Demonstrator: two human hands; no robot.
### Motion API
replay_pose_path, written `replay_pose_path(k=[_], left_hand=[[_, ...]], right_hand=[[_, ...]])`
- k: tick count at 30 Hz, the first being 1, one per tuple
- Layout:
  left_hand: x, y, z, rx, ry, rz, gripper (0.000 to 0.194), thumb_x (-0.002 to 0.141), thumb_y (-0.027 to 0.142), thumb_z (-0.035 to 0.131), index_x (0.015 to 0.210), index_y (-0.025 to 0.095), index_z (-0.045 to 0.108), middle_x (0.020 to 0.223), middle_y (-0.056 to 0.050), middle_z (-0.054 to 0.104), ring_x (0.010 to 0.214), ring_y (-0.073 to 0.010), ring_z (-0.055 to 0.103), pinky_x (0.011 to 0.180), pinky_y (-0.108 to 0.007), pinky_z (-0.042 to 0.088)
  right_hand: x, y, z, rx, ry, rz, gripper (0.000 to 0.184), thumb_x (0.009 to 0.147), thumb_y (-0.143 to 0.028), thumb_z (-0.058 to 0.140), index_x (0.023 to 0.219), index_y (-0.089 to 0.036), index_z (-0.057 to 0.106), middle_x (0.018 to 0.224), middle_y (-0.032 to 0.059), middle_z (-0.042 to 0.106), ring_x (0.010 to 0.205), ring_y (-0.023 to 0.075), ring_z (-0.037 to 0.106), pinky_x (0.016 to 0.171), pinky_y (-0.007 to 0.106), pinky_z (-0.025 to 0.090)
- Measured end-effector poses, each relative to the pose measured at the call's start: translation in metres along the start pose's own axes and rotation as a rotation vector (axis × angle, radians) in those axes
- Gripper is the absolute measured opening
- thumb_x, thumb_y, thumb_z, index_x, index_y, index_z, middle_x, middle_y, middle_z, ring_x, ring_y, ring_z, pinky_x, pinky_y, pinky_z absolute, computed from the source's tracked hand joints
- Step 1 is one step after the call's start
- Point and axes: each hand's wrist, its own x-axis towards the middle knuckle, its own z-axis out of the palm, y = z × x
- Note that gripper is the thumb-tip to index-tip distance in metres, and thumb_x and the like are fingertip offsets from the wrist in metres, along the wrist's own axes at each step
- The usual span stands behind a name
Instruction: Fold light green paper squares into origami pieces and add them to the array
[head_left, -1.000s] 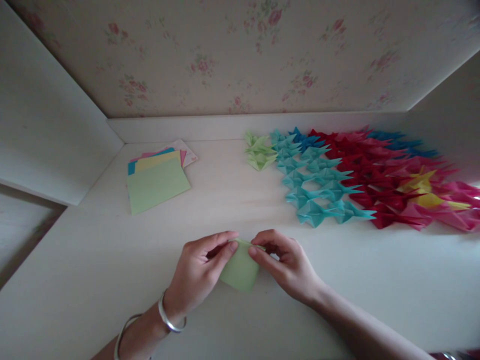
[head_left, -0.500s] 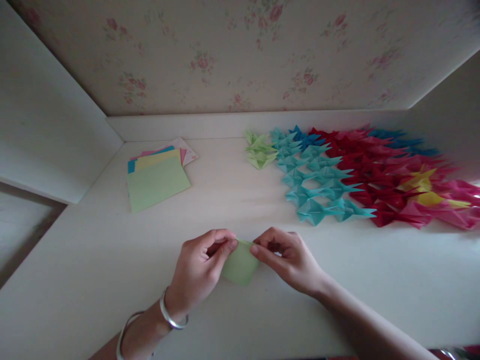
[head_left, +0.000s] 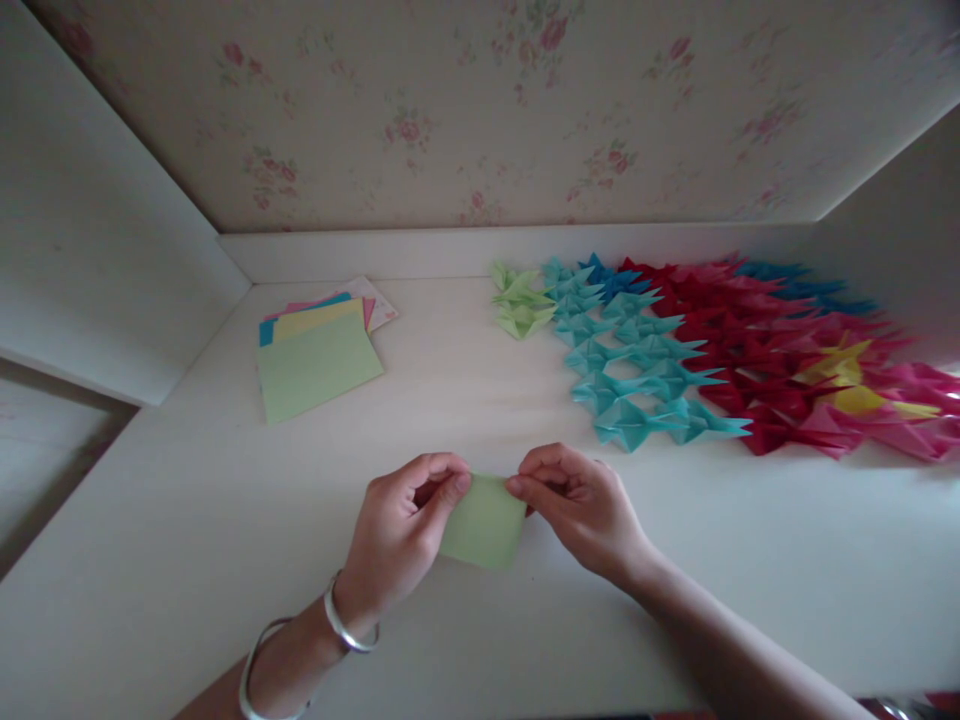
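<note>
A light green sheet of paper (head_left: 484,525) hangs between my two hands, just above the white table near the front. My left hand (head_left: 409,525) pinches its upper left corner between thumb and fingers. At the upper right corner, my right hand (head_left: 577,505) grips the sheet the same way. The paper's face looks flat, and its left edge is partly hidden behind my left hand. Two silver bangles (head_left: 349,625) sit on my left wrist and forearm.
A fanned stack of coloured paper (head_left: 322,365), light green on top, lies at the back left. Several folded paper cranes stand in rows at the back right: light green (head_left: 523,300), turquoise (head_left: 626,420), red (head_left: 765,420) and pink (head_left: 832,425). A flowered wall (head_left: 450,120) rises behind.
My right hand has moved slightly up and to the right. The light green sheet now shows wider and squarer between my hands; my left hand has barely moved.
</note>
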Motion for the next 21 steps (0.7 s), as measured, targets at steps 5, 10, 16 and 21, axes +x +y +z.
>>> replay_pose_path(k=[5, 10, 16, 21], left_hand=[[0.0007, -0.0009, -0.0010, 0.009, 0.014, -0.004, 0.013, 0.091, 0.032, 0.064, 0.090, 0.020, 0.071, 0.080, 0.000, 0.073, 0.069, -0.0123, 0.067, 0.063, -0.019, 0.051], [0.0007, -0.0022, -0.0035, 0.004, 0.068, 0.000, 0.014, 0.090, 0.033, 0.065, 0.091, 0.020, 0.070, 0.081, -0.001, 0.074, 0.070, -0.0132, 0.068, 0.063, -0.020, 0.052], [-0.0002, -0.0027, -0.0002, 0.003, 0.051, -0.040, 0.031, 0.091, 0.037, 0.063, 0.116, 0.019, 0.065, 0.084, -0.002, 0.073, 0.069, -0.0145, 0.067, 0.061, -0.021, 0.053], [-0.0030, -0.0004, 0.0052, 0.043, -0.106, -0.119, 0.038, 0.097, 0.043, 0.048, 0.122, 0.018, 0.062, 0.077, -0.002, 0.070, 0.060, -0.0150, 0.065, 0.050, -0.021, 0.051]], right_hand=[[-0.0011, -0.0010, 0.0003, 0.050, -0.009, 0.023, 0.020, 0.081, -0.034, 0.074, 0.087, -0.020, 0.062, 0.063, -0.0011, 0.070, 0.057, 0.0131, 0.064, 0.055, 0.022, 0.052], [-0.0018, -0.0013, -0.0018, 0.041, -0.121, 0.099, 0.024, 0.088, -0.042, 0.066, 0.087, -0.017, 0.068, 0.068, 0.0019, 0.070, 0.063, 0.0145, 0.066, 0.060, 0.024, 0.053], [-0.0028, -0.0009, -0.0013, -0.038, 0.007, 0.028, 0.029, 0.087, -0.043, 0.066, 0.078, -0.017, 0.069, 0.064, 0.0031, 0.069, 0.060, 0.0160, 0.067, 0.057, 0.024, 0.054], [-0.0014, -0.0008, 0.0010, 0.014, 0.077, 0.010, 0.029, 0.086, -0.045, 0.068, 0.077, -0.017, 0.068, 0.065, 0.0022, 0.069, 0.061, 0.0151, 0.066, 0.059, 0.024, 0.055]])
